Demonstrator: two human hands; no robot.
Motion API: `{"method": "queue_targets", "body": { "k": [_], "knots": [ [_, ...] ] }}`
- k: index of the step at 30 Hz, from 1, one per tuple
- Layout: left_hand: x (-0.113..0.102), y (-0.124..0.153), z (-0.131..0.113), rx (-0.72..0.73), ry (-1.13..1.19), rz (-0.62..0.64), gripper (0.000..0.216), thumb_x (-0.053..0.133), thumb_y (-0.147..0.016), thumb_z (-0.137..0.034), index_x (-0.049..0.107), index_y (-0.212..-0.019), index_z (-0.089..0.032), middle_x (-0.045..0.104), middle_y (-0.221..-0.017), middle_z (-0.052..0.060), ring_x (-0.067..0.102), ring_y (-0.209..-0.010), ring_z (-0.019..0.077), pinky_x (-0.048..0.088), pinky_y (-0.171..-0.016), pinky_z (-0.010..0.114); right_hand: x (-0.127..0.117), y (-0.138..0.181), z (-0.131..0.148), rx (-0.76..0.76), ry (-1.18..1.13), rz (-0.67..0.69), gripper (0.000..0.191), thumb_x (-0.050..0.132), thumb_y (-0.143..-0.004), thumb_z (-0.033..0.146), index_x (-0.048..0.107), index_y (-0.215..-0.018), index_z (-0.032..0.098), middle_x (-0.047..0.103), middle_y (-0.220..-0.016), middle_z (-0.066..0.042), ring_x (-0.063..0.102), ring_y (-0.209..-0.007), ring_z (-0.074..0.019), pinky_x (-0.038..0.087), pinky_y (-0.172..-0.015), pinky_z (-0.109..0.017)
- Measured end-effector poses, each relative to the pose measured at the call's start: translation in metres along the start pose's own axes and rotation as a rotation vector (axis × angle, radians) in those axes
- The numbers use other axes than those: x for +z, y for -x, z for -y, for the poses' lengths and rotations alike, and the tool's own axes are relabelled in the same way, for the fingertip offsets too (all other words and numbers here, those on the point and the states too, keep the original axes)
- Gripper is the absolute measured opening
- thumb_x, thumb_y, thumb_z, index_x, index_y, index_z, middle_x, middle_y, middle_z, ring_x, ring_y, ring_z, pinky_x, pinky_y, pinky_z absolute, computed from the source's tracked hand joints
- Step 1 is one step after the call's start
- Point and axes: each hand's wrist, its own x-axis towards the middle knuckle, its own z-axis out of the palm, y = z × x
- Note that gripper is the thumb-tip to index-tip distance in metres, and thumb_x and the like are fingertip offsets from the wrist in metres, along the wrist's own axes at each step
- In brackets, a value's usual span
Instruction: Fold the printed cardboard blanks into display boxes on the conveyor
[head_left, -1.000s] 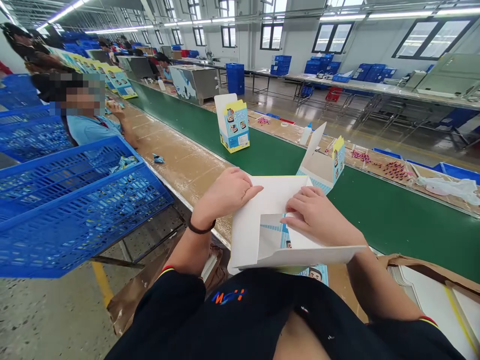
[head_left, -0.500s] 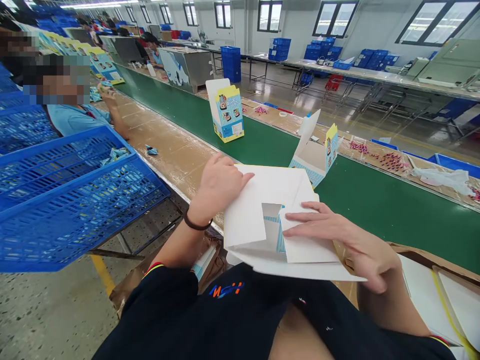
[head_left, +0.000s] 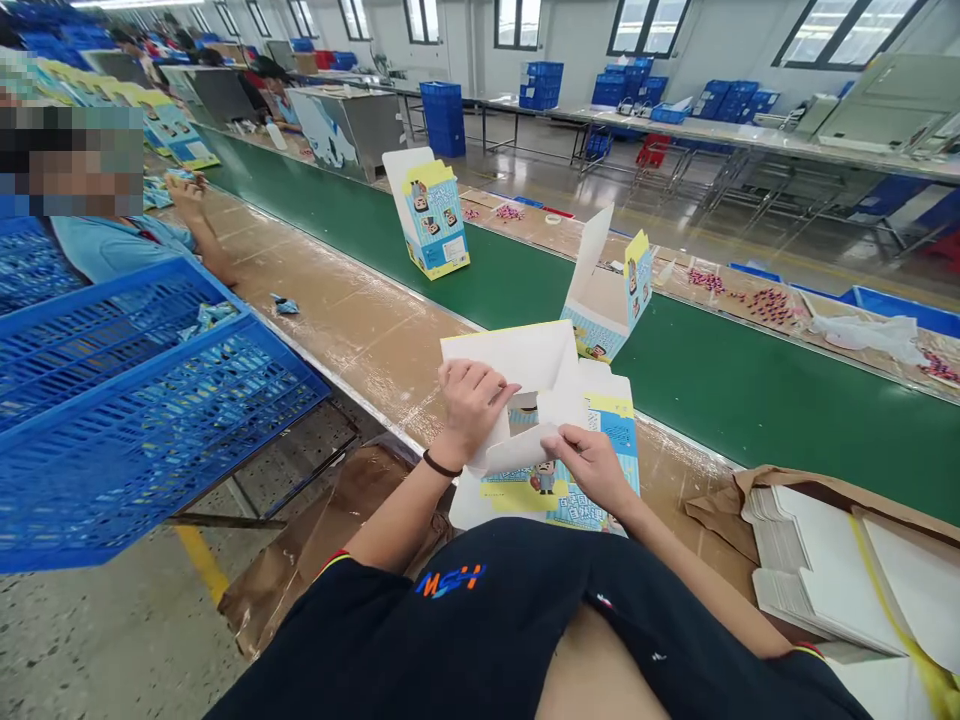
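A partly folded cardboard carton [head_left: 517, 352], white inside, is tilted in front of my chest with its opening towards me. My left hand [head_left: 474, 408] is closed on the carton's left side, the thumb pointing inward across the opening. With thumb and fingers, my right hand [head_left: 591, 468] pinches the carton's near white flap. Under the carton lies a flat printed carton [head_left: 559, 505] in blue and yellow. Beyond it, an open-topped printed carton [head_left: 600, 325] with a raised flap stands on the green conveyor belt [head_left: 690, 370]. A second upright carton [head_left: 437, 222] is farther left on the belt.
Blue crates [head_left: 150, 400] with small packets stand at left, beside a seated co-worker [head_left: 112, 250]. A stack of flat white cartons [head_left: 840, 560] in brown paper lies at right. One small packet [head_left: 284, 304] is on the brown tabletop [head_left: 352, 310].
The carton has tipped and opened out, uncovering the printed carton below. My right hand has moved left and closed from spread fingers to a pinch on the flap. My view has shifted slightly.
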Motion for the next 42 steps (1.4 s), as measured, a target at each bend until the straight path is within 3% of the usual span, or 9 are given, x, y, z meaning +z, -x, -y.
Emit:
{"method": "queue_targets", "body": {
  "k": [7, 10, 13, 18, 23, 27, 32, 38, 42],
  "knots": [
    [0.019, -0.027, -0.008, 0.034, 0.133, 0.445, 0.017, 0.066, -0.091, -0.027, 0.063, -0.076, -0.022, 0.066, -0.082, 0.005, 0.06, -0.088, 0.0239, 0.046, -0.085, 0.04, -0.013, -0.005, 0.009, 0.119, -0.04, -0.157, 0.045, 0.052, -0.089, 0.06, 0.044, -0.065, 0.023, 0.041, -0.059, 0.003, 0.038, -0.058, -0.0136, 0.032, -0.055, -0.027],
    [0.037, -0.033, 0.001, -0.076, 0.303, 0.387, 0.016, 0.053, -0.088, -0.013, 0.066, -0.088, -0.022, 0.07, -0.101, 0.008, 0.062, -0.101, 0.0235, 0.05, -0.092, 0.039, -0.015, -0.032, -0.013, 0.174, -0.022, -0.344, 0.032, 0.059, -0.082, 0.052, 0.06, -0.094, 0.022, 0.056, -0.067, 0.003, 0.05, -0.064, -0.0173, 0.04, -0.061, -0.029],
    [0.046, -0.033, 0.012, -0.172, 0.486, 0.271, 0.015, 0.055, -0.085, -0.018, 0.068, -0.09, -0.022, 0.072, -0.105, 0.007, 0.064, -0.104, 0.0229, 0.052, -0.1, 0.042, -0.022, -0.059, -0.033, 0.133, 0.073, -0.428, 0.044, 0.061, -0.082, 0.043, 0.063, -0.12, 0.022, 0.071, -0.096, -0.006, 0.064, -0.089, -0.0247, 0.05, -0.072, -0.035],
    [0.047, -0.003, 0.028, -0.263, 0.657, 0.354, 0.033, 0.054, -0.092, -0.039, 0.064, -0.067, -0.022, 0.074, -0.078, 0.003, 0.071, -0.097, 0.0254, 0.034, -0.124, 0.057, -0.024, -0.076, -0.047, 0.07, 0.401, -0.181, 0.033, 0.054, -0.095, 0.033, 0.077, -0.117, 0.025, 0.068, -0.135, -0.01, 0.062, -0.12, -0.0304, 0.052, -0.097, -0.046],
    [0.043, 0.027, 0.031, -0.507, 0.649, 0.243, 0.038, 0.049, -0.096, -0.047, 0.071, -0.114, -0.021, 0.077, -0.107, 0.009, 0.067, -0.116, 0.0299, 0.05, -0.106, 0.049, -0.011, -0.079, -0.052, 0.059, 0.653, 0.071, 0.047, 0.044, -0.105, 0.034, 0.061, -0.148, 0.025, 0.07, -0.134, -0.011, 0.061, -0.121, -0.0349, 0.05, -0.099, -0.051],
    [0.044, 0.016, 0.025, -0.373, 0.399, 0.313, 0.052, 0.057, -0.093, -0.04, 0.059, -0.141, -0.019, 0.071, -0.118, 0.012, 0.065, -0.108, 0.0268, 0.05, -0.099, 0.044, -0.01, -0.09, -0.058, 0.104, 0.775, 0.109, 0.052, 0.04, -0.107, 0.036, 0.054, -0.154, 0.02, 0.071, -0.124, -0.016, 0.061, -0.11, -0.0339, 0.049, -0.093, -0.046],
    [0.055, 0.006, 0.014, -0.172, -0.004, 0.44, 0.032, 0.053, -0.094, -0.024, 0.078, -0.114, -0.026, 0.065, -0.121, 0.013, 0.059, -0.113, 0.0297, 0.045, -0.098, 0.048, -0.01, -0.098, -0.064, 0.057, 0.942, 0.124, 0.039, 0.048, -0.105, 0.044, 0.075, -0.129, 0.027, 0.063, -0.132, -0.016, 0.053, -0.113, -0.0342, 0.043, -0.089, -0.044],
    [0.063, 0.012, 0.007, -0.132, -0.11, 0.497, 0.026, 0.055, -0.094, -0.022, 0.08, -0.087, -0.025, 0.069, -0.108, 0.014, 0.059, -0.111, 0.0319, 0.046, -0.099, 0.052, -0.006, -0.097, -0.059, 0.126, 0.997, 0.245, 0.038, 0.049, -0.106, 0.045, 0.081, -0.115, 0.026, 0.066, -0.129, -0.015, 0.049, -0.118, -0.035, 0.037, -0.096, -0.048],
    [0.067, 0.014, 0.013, -0.252, -0.034, 0.383, 0.038, 0.062, -0.088, -0.022, 0.071, -0.125, -0.02, 0.056, -0.147, 0.018, 0.049, -0.139, 0.0391, 0.039, -0.115, 0.058, -0.006, -0.092, -0.066, 0.12, 0.844, 0.038, 0.037, 0.059, -0.1, 0.038, 0.074, -0.13, 0.024, 0.054, -0.15, -0.014, 0.044, -0.134, -0.0381, 0.036, -0.107, -0.053]
  ]
}}
